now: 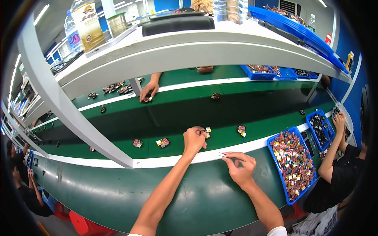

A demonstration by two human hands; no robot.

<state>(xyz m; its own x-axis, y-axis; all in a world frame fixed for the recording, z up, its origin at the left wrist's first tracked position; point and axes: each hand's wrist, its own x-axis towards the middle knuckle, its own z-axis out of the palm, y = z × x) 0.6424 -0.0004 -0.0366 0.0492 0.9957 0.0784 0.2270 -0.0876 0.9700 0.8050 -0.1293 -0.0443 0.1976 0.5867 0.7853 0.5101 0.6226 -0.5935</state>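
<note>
Right hand (241,168) resting on green surface (197,196), fingers pinching thin metal tweezers (227,156) pointing left. Left hand (194,139) reaching over white rail onto conveyor belt (177,114), fingers closing on small component (207,132). Similar components (163,142) lying left and right on belt. Blue bin (293,165) of mixed parts sitting right. Another person's hand (148,91) working far side.

"Where is the camera?"
"Up on the person's head. It looks down and forward at the green belt (165,118), close above both arms."
"Why does the white shelf (204,43) bend?"
"It's one very wide round view, so edges curve."
</note>
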